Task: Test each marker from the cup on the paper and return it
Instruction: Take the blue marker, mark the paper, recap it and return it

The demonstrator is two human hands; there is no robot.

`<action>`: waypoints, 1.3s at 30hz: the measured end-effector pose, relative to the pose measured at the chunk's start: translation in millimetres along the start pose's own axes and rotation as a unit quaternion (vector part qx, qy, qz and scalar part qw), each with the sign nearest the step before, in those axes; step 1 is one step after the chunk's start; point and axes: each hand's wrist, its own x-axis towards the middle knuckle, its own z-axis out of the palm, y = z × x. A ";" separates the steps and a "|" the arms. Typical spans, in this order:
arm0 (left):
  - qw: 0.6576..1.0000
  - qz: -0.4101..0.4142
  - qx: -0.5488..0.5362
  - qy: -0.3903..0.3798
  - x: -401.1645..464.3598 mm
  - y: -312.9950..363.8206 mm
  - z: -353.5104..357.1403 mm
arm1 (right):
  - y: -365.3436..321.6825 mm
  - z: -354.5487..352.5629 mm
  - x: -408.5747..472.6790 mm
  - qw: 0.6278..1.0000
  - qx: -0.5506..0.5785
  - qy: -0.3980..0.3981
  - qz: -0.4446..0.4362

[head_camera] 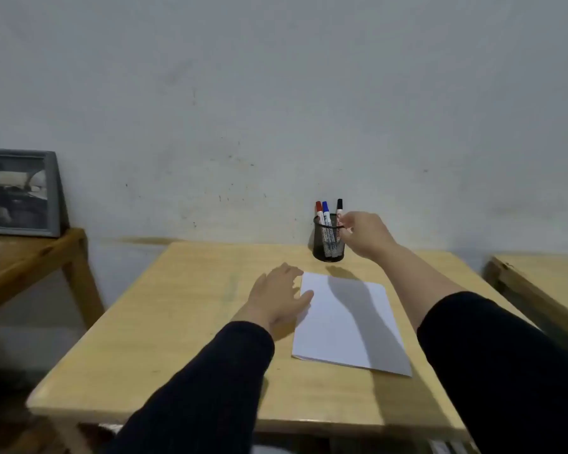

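A black mesh cup (322, 249) stands at the far edge of the wooden table (177, 322), near the wall. A red-capped marker (318, 207), a blue-capped marker (325, 208) and a black-capped marker (339, 206) stick up out of it. My right hand (366, 235) is at the cup's right rim, its fingertips pinched around the black-capped marker's barrel. A white sheet of paper (348, 322) lies in front of the cup. My left hand (279, 296) rests flat with spread fingers on the paper's left edge.
A framed picture (17, 191) leans against the wall on a wooden side table (30, 257) at the left. Another wooden table (545, 283) stands at the right. A grey wall rises right behind the cup.
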 end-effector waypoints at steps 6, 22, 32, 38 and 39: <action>0.998 -0.006 0.012 -0.058 9.7 -25.6 28.5 | 8.9 24.6 46.1 0.998 0.052 0.029 0.036; 0.998 0.001 0.031 -0.046 16.2 -35.7 38.3 | 5.7 73.2 117.3 0.987 0.042 0.091 0.129; 0.995 -0.009 0.062 -0.080 9.9 -28.1 36.6 | -27.0 3.0 90.9 0.934 0.304 0.176 0.067; 0.990 0.029 -0.081 0.108 33.5 -7.9 -0.9 | -15.1 27.5 22.5 0.955 0.291 0.045 0.047; 0.983 0.051 -0.093 0.152 40.4 -3.6 -10.7 | -12.0 32.5 13.6 0.960 0.277 0.022 0.041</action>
